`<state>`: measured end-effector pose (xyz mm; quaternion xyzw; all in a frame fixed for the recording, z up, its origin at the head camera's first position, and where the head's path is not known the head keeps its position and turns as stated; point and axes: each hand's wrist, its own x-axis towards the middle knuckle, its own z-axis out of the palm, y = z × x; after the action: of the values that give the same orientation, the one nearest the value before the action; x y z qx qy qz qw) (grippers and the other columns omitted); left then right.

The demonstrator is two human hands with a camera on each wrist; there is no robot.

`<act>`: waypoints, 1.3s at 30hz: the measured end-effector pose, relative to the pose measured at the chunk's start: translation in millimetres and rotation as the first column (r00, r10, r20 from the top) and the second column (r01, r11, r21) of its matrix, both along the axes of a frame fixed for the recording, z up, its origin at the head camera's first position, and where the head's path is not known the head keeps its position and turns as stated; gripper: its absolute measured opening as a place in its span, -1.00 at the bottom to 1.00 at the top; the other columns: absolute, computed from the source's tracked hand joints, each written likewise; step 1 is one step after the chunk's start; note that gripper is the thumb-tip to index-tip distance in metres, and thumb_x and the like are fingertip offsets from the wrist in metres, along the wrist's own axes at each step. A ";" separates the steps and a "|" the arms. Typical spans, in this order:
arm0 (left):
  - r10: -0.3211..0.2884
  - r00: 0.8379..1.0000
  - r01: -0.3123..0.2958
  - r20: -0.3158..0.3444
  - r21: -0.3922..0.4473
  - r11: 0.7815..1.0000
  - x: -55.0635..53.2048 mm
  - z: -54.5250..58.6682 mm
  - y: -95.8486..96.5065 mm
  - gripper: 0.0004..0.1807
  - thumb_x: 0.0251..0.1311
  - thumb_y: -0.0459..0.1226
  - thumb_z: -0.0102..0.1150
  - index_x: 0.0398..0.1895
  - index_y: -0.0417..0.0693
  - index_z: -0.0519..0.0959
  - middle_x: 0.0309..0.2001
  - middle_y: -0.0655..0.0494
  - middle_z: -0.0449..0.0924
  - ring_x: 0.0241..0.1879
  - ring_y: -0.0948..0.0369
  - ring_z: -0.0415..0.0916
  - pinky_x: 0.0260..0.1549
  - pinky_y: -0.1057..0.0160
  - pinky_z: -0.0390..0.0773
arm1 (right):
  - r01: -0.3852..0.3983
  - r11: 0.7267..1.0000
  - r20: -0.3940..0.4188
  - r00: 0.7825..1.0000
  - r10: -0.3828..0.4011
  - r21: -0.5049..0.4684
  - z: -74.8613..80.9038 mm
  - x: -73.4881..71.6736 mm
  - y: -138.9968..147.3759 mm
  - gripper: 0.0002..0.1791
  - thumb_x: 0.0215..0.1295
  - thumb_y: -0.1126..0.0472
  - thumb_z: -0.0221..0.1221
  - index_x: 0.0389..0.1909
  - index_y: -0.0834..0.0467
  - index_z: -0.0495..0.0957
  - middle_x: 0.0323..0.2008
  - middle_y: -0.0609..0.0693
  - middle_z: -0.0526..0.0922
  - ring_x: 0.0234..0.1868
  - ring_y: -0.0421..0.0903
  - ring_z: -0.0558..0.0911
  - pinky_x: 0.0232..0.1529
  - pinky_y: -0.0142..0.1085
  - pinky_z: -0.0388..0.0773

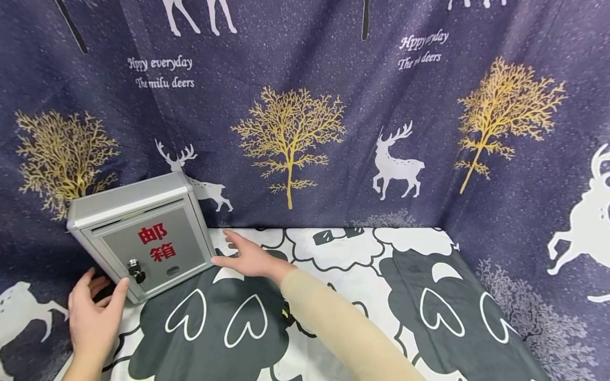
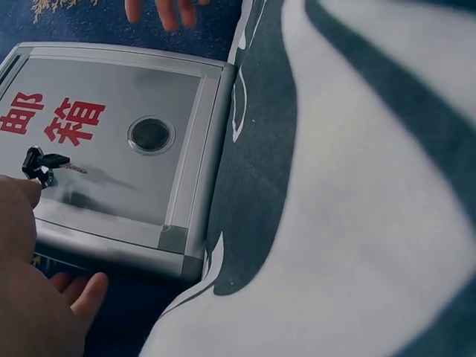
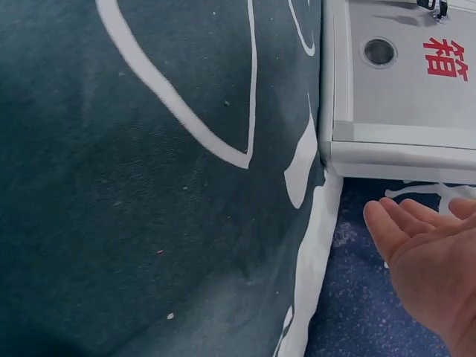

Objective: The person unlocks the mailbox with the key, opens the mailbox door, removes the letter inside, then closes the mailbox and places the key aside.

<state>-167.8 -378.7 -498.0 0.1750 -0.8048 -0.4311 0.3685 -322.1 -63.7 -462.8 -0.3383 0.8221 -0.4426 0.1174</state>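
A silver metal mailbox (image 1: 190, 225) with red characters on its door stands upright at the left, against the patterned cloth. A small bunch of keys (image 1: 138, 274) hangs from the lock on its door. My left hand (image 1: 97, 316) is at the box's left side, thumb near the front edge and fingers spread behind; contact is hard to make out. Beyond the right side is my right hand (image 1: 252, 258), fingers extended, with the thumb near the lower right edge. In the right wrist view the right palm (image 3: 435, 271) shows nothing held and a gap to the mailbox (image 3: 405, 97).
A white and dark grey cloth (image 1: 333, 280) with cartoon sheep covers the table. Dark blue cloth (image 1: 314, 63) printed with deer and golden trees hangs behind and at both sides. Something small and dark with yellow (image 1: 286, 313) shows beside the right sleeve.
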 end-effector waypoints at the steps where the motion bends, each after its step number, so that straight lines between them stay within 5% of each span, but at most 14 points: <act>1: -0.011 1.000 0.010 0.014 0.006 1.000 -0.8 0.1 0.0 -0.18 0.52 -0.18 0.39 0.74 -0.07 0.30 0.32 0.10 0.49 0.16 0.67 0.41 -0.12 0.82 0.36 | -0.001 1.000 0.009 1.000 0.001 -0.006 1.0 -0.3 -1.7 -0.04 0.65 -0.22 0.26 0.85 -0.04 0.04 0.71 0.02 0.31 0.61 -0.10 0.45 0.44 -0.38 0.49; 6: -0.079 0.992 0.076 0.100 0.035 0.996 -3.4 4.1 -0.9 -0.18 0.63 -0.18 0.23 0.83 0.04 0.14 0.58 -0.34 0.38 0.51 0.34 0.38 0.04 0.80 0.32 | -0.029 0.999 0.036 0.999 0.030 -0.033 5.9 -0.6 -9.3 -0.12 0.73 -0.13 0.19 0.84 0.04 0.04 0.74 0.03 0.25 0.64 0.01 0.42 0.47 -0.39 0.45; 10: -0.159 0.978 0.153 0.134 0.054 0.987 -5.4 7.7 0.4 -0.16 0.71 -0.21 0.10 0.88 0.09 -0.03 0.68 -0.39 0.20 0.68 -0.11 0.19 0.18 0.78 0.21 | -0.041 0.999 0.027 0.999 0.042 -0.031 8.2 -1.5 -14.9 -0.15 0.77 -0.09 0.13 0.84 0.10 0.01 0.76 0.06 0.20 0.65 0.06 0.41 0.50 -0.39 0.41; 13: -0.168 0.972 0.161 0.163 0.054 0.985 -5.7 8.5 2.2 -0.16 0.74 -0.20 0.02 0.89 0.18 -0.12 0.71 -0.36 0.14 0.67 -0.27 0.15 0.30 0.73 0.16 | -0.039 0.999 0.030 0.999 0.040 -0.027 9.7 -2.7 -19.3 -0.16 0.79 -0.09 0.11 0.85 0.08 -0.01 0.77 0.04 0.18 0.65 0.05 0.41 0.52 -0.39 0.39; 19: -0.122 0.972 0.120 0.200 0.022 0.993 -7.1 9.2 3.2 -0.21 0.79 -0.15 -0.08 0.90 0.27 -0.14 0.71 -0.31 0.18 0.65 -0.28 0.22 0.58 0.45 0.09 | -0.053 0.998 0.043 0.998 0.054 -0.037 13.4 -4.8 -27.1 -0.17 0.80 -0.05 0.11 0.85 0.04 -0.02 0.76 0.02 0.20 0.63 -0.03 0.43 0.50 -0.40 0.40; 28: -0.136 0.975 0.147 0.179 -0.054 0.988 -7.5 11.4 -2.1 -0.15 0.80 -0.21 -0.11 0.89 0.37 -0.29 0.67 -0.38 0.22 0.66 -0.11 0.20 0.34 0.74 0.00 | -0.060 0.997 0.031 0.998 0.061 -0.039 18.2 -12.3 -34.3 -0.14 0.77 -0.02 0.16 0.87 -0.06 -0.06 0.73 -0.02 0.26 0.59 -0.06 0.48 0.45 -0.42 0.45; 37: -0.126 0.969 0.147 0.211 -0.085 0.985 -10.3 10.3 -8.0 -0.12 0.80 -0.20 -0.11 0.87 0.43 -0.36 0.64 -0.43 0.24 0.62 -0.13 0.21 0.44 0.60 -0.01 | -0.064 0.998 -0.058 0.996 0.064 0.014 25.2 -22.2 -42.4 -0.18 0.82 0.07 0.07 0.87 -0.03 -0.13 0.68 0.09 0.36 0.54 -0.08 0.54 0.44 -0.46 0.43; 39: -0.131 0.968 0.155 0.215 -0.096 0.983 -10.6 10.5 -9.1 -0.12 0.80 -0.20 -0.11 0.87 0.41 -0.37 0.64 -0.45 0.23 0.63 -0.19 0.20 0.58 0.43 0.03 | -0.066 0.997 -0.083 0.994 0.068 0.028 26.7 -23.6 -44.0 -0.17 0.83 0.10 0.05 0.87 -0.01 -0.16 0.69 0.09 0.34 0.57 -0.11 0.50 0.45 -0.47 0.40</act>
<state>-178.4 -387.8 -487.5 0.1394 -0.8723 -0.3900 0.2598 -345.6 -107.7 -436.1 -0.3825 0.8200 -0.4134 0.1021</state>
